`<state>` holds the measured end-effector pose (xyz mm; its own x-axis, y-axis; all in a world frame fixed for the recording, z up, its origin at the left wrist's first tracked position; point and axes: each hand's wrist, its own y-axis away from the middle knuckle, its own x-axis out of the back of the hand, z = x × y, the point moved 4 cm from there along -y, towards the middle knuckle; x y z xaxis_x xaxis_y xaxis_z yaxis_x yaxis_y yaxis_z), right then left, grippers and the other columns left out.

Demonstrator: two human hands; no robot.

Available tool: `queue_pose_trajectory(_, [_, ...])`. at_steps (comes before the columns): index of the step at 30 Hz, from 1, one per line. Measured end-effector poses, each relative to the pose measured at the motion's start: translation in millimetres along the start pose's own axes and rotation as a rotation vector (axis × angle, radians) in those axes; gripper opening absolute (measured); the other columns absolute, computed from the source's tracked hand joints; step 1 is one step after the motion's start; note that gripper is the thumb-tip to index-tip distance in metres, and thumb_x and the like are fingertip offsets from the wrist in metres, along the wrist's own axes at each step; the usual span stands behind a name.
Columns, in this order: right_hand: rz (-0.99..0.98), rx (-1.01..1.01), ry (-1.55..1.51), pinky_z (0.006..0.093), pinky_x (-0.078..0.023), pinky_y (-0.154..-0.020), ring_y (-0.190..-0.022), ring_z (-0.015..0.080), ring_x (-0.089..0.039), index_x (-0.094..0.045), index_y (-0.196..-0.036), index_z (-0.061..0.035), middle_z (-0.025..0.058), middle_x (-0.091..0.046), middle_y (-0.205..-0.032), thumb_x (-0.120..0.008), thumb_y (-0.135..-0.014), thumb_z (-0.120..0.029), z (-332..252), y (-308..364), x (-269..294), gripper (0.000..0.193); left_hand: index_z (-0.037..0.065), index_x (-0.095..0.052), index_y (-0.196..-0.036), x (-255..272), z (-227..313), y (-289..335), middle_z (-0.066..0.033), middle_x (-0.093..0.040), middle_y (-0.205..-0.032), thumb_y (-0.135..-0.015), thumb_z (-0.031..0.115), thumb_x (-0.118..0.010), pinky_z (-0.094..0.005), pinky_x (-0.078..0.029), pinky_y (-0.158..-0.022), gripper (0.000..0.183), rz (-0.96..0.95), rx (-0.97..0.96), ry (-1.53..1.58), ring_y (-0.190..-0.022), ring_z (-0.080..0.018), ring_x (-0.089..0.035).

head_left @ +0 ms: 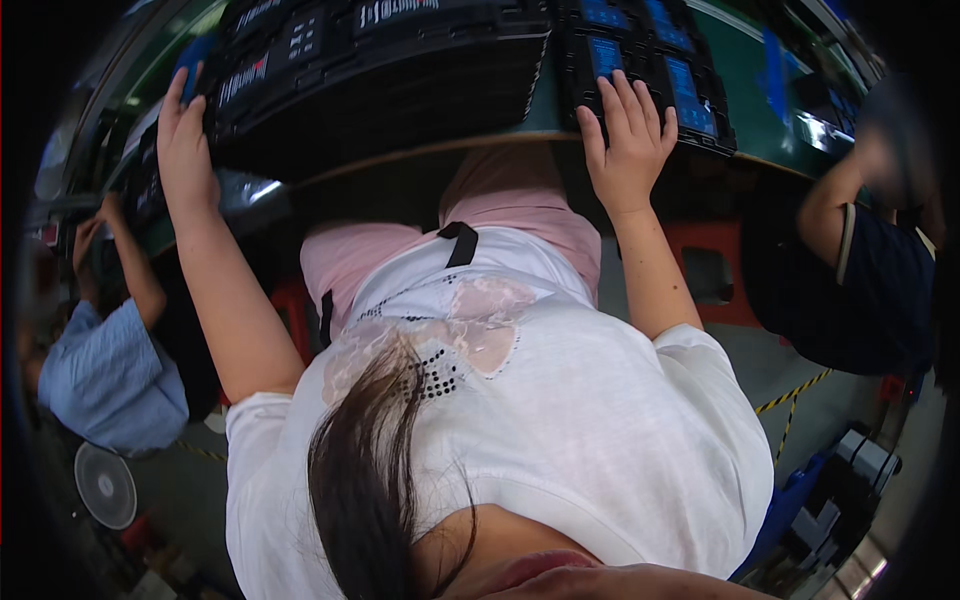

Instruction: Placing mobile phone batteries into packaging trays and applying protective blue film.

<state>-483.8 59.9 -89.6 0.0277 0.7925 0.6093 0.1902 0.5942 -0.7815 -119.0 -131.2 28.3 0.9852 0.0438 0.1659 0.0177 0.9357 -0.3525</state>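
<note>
A stack of black plastic trays [390, 120] with white printed labels stands at the table's front edge, left of the middle. My left hand [186, 150] lies against the stack's left side, fingers stretched out, beside a small blue thing [197, 50]. At the right, a lower black tray [722, 120] holds several flat rectangular pieces with blue faces [690, 95]. My right hand [628, 140] rests on this tray's near part, its fingers spread over the pieces. The fingertips of my left hand are partly lost against the dark stack.
The green tabletop [547, 100] shows between stack and tray. One co-worker in a light blue top [110, 375] sits at the left, another in dark clothes [880, 290] at the right. A red stool [712, 275] stands under the table. Yellow-black tape [790, 395] marks the floor.
</note>
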Motion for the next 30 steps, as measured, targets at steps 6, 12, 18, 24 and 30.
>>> queue_pose_trajectory(6, [-0.042, 0.032, 0.008, 0.0539, -0.021, -0.105, -0.124, 0.0283, -0.046, -0.061, -0.120, -0.0098, 0.0117, -0.055, -0.128, -0.060, -0.085, -0.046, 1.1, -0.9, -7.0, 0.049, 0.000, -0.043, -0.136, 1.1, -9.5, -5.0, -0.0057, -0.056, -0.124, -0.094, 0.008, -0.046, -0.0231, -0.037, -0.094, 0.043, 0.010, 0.039, 0.069, -0.103, -0.0111, -0.052])
queue_pose_trajectory(12, [0.190, 0.044, -0.298, 0.0479, -0.025, -0.107, -0.130, 0.0363, -0.036, -0.049, -0.129, -0.0057, 0.0196, -0.039, -0.140, -0.068, -0.082, -0.032, 12.1, 14.3, 2.7, 0.057, -0.002, -0.049, -0.129, 4.7, 6.4, 3.4, -0.0074, -0.060, -0.121, -0.097, 0.019, -0.048, -0.0202, -0.038, -0.088, 0.039, 0.134, -0.254, -0.081, -0.098, -0.0084, -0.053])
queue_pose_trajectory(18, [0.255, 0.099, -0.531, 0.0394, -0.035, -0.098, -0.118, 0.0323, -0.041, -0.049, -0.121, -0.0018, 0.0223, -0.038, -0.132, -0.068, -0.081, -0.012, -17.5, -36.3, 70.8, 0.045, 0.003, -0.060, -0.111, 39.0, 45.2, 35.1, -0.0122, -0.064, -0.101, -0.085, 0.022, -0.070, -0.0217, -0.048, -0.077, 0.033, 0.440, -0.350, -0.135, -0.090, -0.0133, -0.061])
queue_pose_trajectory(24, [0.375, 0.557, -0.752, 0.0375, -0.044, -0.085, -0.099, 0.0304, -0.055, -0.060, -0.105, -0.0024, 0.0161, -0.058, -0.110, -0.067, -0.078, -0.007, -101.2, -128.2, 115.8, 0.028, 0.008, -0.048, -0.128, 26.0, 101.4, 63.4, -0.0132, -0.060, -0.111, -0.087, 0.010, -0.065, -0.0299, -0.050, -0.087, 0.044, 0.187, -0.570, -0.176, -0.101, -0.0197, -0.063])
queue_pose_trajectory(30, [-0.026, 0.816, -0.809, 0.0437, -0.035, -0.095, -0.117, 0.0324, -0.047, -0.050, -0.126, -0.0093, 0.0139, -0.049, -0.126, -0.075, -0.070, -0.024, -202.2, -168.8, 106.4, 0.063, 0.006, -0.039, -0.138, 8.1, 129.1, 89.9, -0.0122, -0.059, -0.115, -0.083, 0.000, -0.065, -0.0291, -0.050, -0.088, 0.061, -0.068, -0.440, 0.082, -0.100, -0.0175, -0.062])
